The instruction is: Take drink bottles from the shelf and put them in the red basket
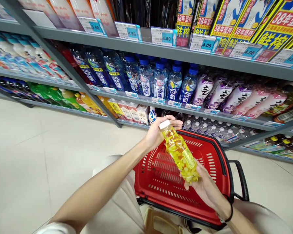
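Note:
I hold a yellow drink bottle with a white cap between both hands, tilted over a red shopping basket. My left hand is closed around the bottle's neck just under the cap. My right hand cups the bottle's bottom end with curled fingers; a dark band sits on that wrist. The basket looks to hold nothing and rests near my knees.
Grey store shelves run across the view with price tags, blue-capped bottles, purple-and-white bottles, yellow cartons above and small bottles low down. Pale tiled floor spreads to the left. A wooden stool edge shows below the basket.

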Motion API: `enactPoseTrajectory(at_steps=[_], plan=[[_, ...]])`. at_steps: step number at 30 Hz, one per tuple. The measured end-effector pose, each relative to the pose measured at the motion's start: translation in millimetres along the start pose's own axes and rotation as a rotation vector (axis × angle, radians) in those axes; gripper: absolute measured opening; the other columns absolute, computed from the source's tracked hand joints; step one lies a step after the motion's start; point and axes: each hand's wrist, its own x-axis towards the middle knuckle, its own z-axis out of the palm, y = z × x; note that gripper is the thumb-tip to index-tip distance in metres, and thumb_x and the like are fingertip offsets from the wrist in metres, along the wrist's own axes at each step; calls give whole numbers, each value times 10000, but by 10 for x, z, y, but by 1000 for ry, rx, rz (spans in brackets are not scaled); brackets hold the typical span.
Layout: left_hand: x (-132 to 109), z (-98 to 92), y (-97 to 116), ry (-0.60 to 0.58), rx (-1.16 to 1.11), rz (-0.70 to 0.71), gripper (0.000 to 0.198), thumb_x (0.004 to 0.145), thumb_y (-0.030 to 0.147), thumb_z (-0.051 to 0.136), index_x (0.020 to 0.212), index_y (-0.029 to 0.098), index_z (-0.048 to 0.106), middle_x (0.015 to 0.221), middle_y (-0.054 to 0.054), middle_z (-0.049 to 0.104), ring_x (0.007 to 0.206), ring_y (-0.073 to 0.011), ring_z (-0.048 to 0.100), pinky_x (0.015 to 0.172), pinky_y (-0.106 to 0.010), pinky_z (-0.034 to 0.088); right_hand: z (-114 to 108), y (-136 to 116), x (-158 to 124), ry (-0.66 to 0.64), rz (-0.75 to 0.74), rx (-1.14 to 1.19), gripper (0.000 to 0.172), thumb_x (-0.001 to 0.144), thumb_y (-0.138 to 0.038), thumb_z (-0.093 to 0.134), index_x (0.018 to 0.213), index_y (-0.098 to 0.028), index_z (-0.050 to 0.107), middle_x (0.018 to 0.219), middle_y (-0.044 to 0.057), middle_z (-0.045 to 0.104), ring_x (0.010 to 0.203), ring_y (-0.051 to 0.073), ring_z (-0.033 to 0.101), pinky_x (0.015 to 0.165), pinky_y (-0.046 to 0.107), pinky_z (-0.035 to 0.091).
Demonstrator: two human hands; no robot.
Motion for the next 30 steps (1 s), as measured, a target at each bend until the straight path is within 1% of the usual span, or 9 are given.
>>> enactPoseTrajectory(at_steps=[3,6,10,13,15,20,24,27,30], plan=[[-15,41,33,6,5,4,296,884,409,582,912,144,709,967,-139,795,918,-252,740,1039,-454,499,23,7,-8,-2,46,66,468,924,-511,738,1335,-292,693,1253,95,764,999,273,750,852,473,618],[-22,63,73,27,12,21,338,866,450,593,906,133,704,962,-153,789,925,-258,734,1028,-442,504,52,-12,-22,-65,56,74,456,939,-425,750,1379,-337,668,1357,82,723,1103,284,739,1027,581,539],[-22,51,89,30,2,23,339,852,448,599,901,129,702,933,-151,784,895,-250,726,1001,-428,512,58,-20,-23,-82,-1,17,412,929,-355,778,1334,-341,703,1457,54,661,1207,283,696,1091,589,507],[-29,38,79,20,-4,27,292,841,407,612,896,135,700,930,-140,785,914,-245,722,1004,-422,507,37,-15,-3,-82,-29,-24,291,897,-373,810,1174,-287,788,1308,72,751,1159,289,720,1100,590,505],[-38,34,71,-5,-2,28,260,832,386,623,892,143,695,945,-131,787,923,-239,720,1004,-412,502,16,-14,9,-92,-33,-32,274,872,-384,832,1116,-264,801,1204,81,790,1119,295,740,1094,588,511],[-52,25,50,-68,16,38,271,826,402,648,903,148,700,907,-108,783,904,-227,719,961,-374,505,-5,-4,-15,-150,10,-49,481,831,-394,866,1270,-285,700,1172,94,785,1040,289,767,980,530,585],[-57,24,41,-76,53,57,244,850,380,626,830,147,695,908,-102,777,904,-224,715,986,-387,503,10,36,-54,-195,-12,-120,576,811,-477,864,1295,-236,665,991,106,791,798,241,762,695,367,627],[-58,27,48,-82,78,70,247,857,382,623,773,155,674,900,-97,770,920,-230,713,1010,-400,496,4,62,-53,-223,-6,-116,448,868,-535,783,1133,-180,713,874,103,761,595,166,661,446,229,497],[-49,25,55,-86,89,81,248,861,386,623,775,158,670,903,-97,769,916,-232,714,1013,-408,497,-23,72,-44,-235,52,-84,463,951,-606,632,1057,-164,719,828,84,724,489,111,556,378,188,403]])
